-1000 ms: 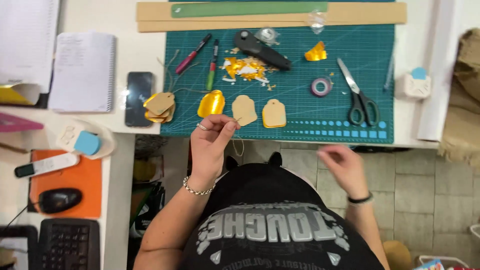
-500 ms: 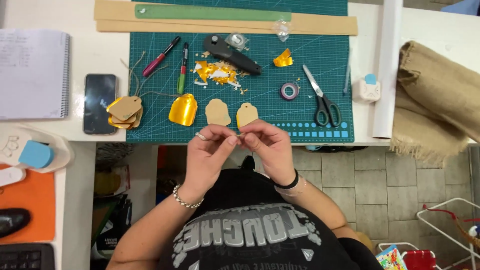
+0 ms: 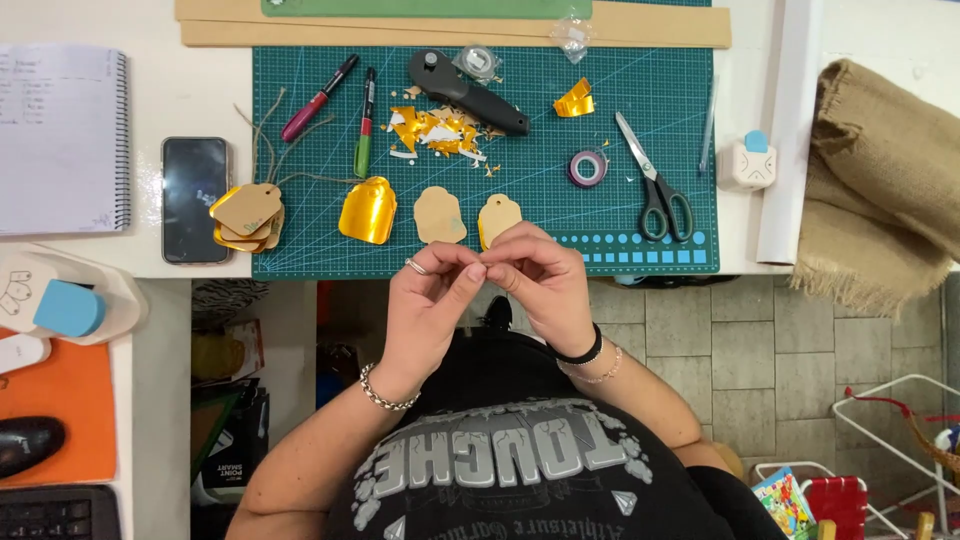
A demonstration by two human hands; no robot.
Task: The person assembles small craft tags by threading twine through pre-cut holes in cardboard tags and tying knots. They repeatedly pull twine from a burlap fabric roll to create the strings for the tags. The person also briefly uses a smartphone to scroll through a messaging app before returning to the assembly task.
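My left hand [image 3: 432, 300] and my right hand [image 3: 540, 278] meet fingertip to fingertip just off the near edge of the green cutting mat [image 3: 300, 110]. They pinch something very small between them; I cannot make out what it is. Right beyond my fingers lie three tags on the mat: a shiny gold tag [image 3: 368, 210], a plain brown tag [image 3: 439, 214] and another brown tag [image 3: 499, 217] partly behind my right hand. A stack of brown tags [image 3: 245, 215] with twine sits at the mat's left edge.
Scissors [image 3: 655, 185], a tape roll [image 3: 587, 168], a rotary cutter [image 3: 465, 92], gold foil scraps [image 3: 432, 128], a pink pen [image 3: 319, 97] and a green pen [image 3: 365, 125] lie on the mat. A phone [image 3: 194, 198] and notebook [image 3: 62, 140] sit left; burlap [image 3: 880, 180] right.
My right hand came up from my lap to join my left hand. The two now pinch together at the mat's near edge. The view shifted right.
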